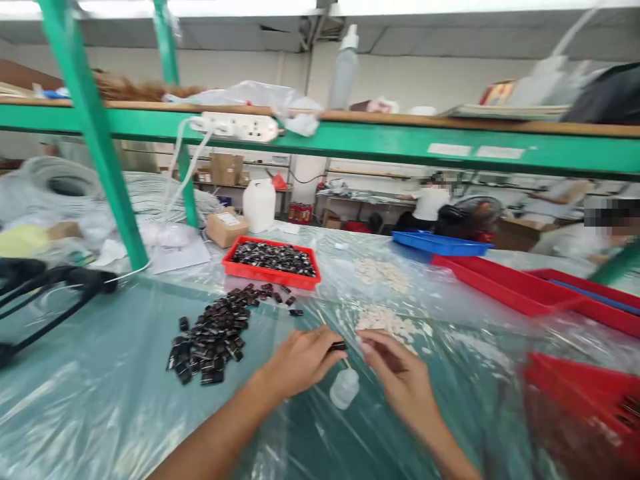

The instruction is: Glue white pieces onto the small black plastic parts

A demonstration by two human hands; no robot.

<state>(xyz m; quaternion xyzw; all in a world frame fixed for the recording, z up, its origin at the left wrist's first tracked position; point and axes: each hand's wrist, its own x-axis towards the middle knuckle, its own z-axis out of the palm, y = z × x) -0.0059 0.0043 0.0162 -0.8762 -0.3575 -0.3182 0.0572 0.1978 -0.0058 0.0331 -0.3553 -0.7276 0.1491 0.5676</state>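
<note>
My left hand [300, 363] pinches a small black part [339, 346] at its fingertips, low on the plastic-covered table [100, 400]. My right hand [400, 373] is beside it with fingers curled; what it holds is hidden. A small white squeeze bottle [345, 388] stands between the two hands, just below them. A loose pile of black parts [213, 337] lies left of my left hand. A heap of small white pieces [387, 322] sits just beyond my right hand.
A red tray [235, 269] full of black parts stands behind the pile. Red trays [505, 287] and a blue tray [440, 243] lie to the right, another red tray [580, 393] at near right. A green shelf post [95, 140] rises at left. Other people work in the background.
</note>
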